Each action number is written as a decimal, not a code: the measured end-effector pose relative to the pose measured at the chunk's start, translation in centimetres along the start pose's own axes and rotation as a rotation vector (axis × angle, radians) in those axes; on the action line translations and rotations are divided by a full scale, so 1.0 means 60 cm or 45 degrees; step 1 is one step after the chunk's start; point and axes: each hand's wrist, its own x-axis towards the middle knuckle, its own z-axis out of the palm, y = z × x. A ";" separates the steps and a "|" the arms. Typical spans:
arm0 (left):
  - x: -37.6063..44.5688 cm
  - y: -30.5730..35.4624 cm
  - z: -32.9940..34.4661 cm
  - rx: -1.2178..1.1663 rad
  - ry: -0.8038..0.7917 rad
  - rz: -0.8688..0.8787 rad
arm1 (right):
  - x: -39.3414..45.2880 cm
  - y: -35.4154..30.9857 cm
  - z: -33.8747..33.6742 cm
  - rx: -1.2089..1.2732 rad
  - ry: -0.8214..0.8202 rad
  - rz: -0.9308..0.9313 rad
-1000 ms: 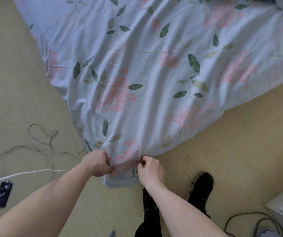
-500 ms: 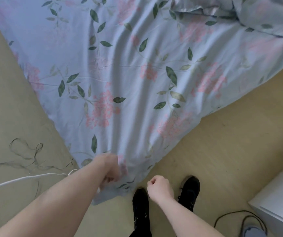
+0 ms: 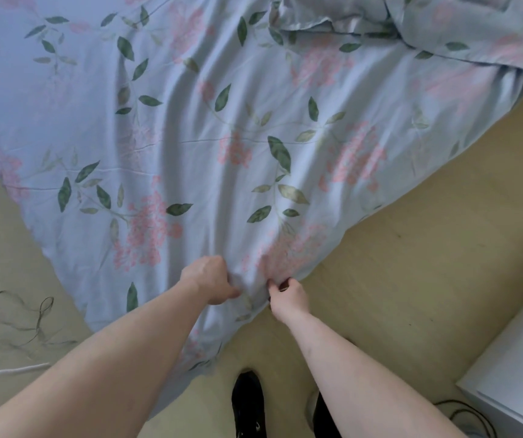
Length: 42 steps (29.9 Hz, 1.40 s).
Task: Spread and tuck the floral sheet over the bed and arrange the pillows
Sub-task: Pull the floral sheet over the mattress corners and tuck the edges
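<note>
The pale blue floral sheet (image 3: 222,128), printed with pink blossoms and green leaves, drapes over the bed corner and hangs down to the floor in front of me. My left hand (image 3: 209,279) grips a fold of the sheet near the hanging corner. Just to its right, my right hand (image 3: 287,295) pinches the sheet's edge. A bunched, crumpled part of the same fabric (image 3: 364,17) lies at the top right. No pillow is plainly visible.
Yellowish floor (image 3: 412,263) surrounds the bed corner. Loose thin cords (image 3: 23,314) and a white cable (image 3: 4,373) lie at the left. A white cabinet (image 3: 513,374) stands at the lower right with a dark cable (image 3: 462,412) beside it. My black shoes (image 3: 249,406) are below.
My right hand, off the sheet half a second ago, has taken hold of its edge again. Both hands have moved up along the sheet, and my view has shifted up over the bed.
</note>
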 end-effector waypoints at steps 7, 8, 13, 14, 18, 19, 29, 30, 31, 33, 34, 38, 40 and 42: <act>0.004 0.015 -0.017 0.052 -0.067 0.005 | -0.016 0.029 -0.043 -0.046 -0.037 -0.178; 0.003 0.017 -0.021 0.066 -0.082 -0.007 | -0.023 0.032 -0.052 -0.065 -0.037 -0.221; -0.007 0.035 -0.034 0.179 -0.150 -0.038 | -0.056 0.027 -0.082 -0.102 -0.064 -0.307; -0.010 0.040 -0.037 0.202 -0.167 -0.041 | -0.061 0.030 -0.084 -0.101 -0.053 -0.308; -0.021 0.070 -0.057 0.412 -0.207 -0.005 | -0.059 0.027 -0.082 -0.176 -0.090 -0.168; -0.022 0.081 -0.064 0.454 -0.187 0.004 | -0.054 0.022 -0.086 -0.206 -0.121 -0.112; 0.092 0.247 -0.199 -0.096 0.260 0.072 | 0.105 -0.024 -0.298 -0.140 0.056 0.054; 0.106 0.263 -0.209 -0.092 0.250 0.073 | 0.131 -0.038 -0.324 -0.090 0.108 0.057; 0.120 0.274 -0.216 -0.090 0.233 0.060 | 0.154 -0.054 -0.345 -0.042 0.148 0.062; 0.156 0.294 -0.221 -0.086 0.212 0.019 | 0.210 -0.073 -0.380 0.040 0.187 0.073; 0.174 0.300 -0.221 -0.068 0.194 0.000 | 0.237 -0.077 -0.391 0.061 0.203 0.071; 0.232 0.314 -0.213 0.060 0.075 -0.046 | 0.282 -0.102 -0.421 0.202 0.161 0.134; 0.246 0.315 -0.207 0.109 0.074 -0.053 | 0.294 -0.097 -0.416 0.331 0.086 0.165; 0.263 0.322 -0.200 0.128 0.082 -0.077 | 0.317 -0.079 -0.416 0.317 0.109 0.101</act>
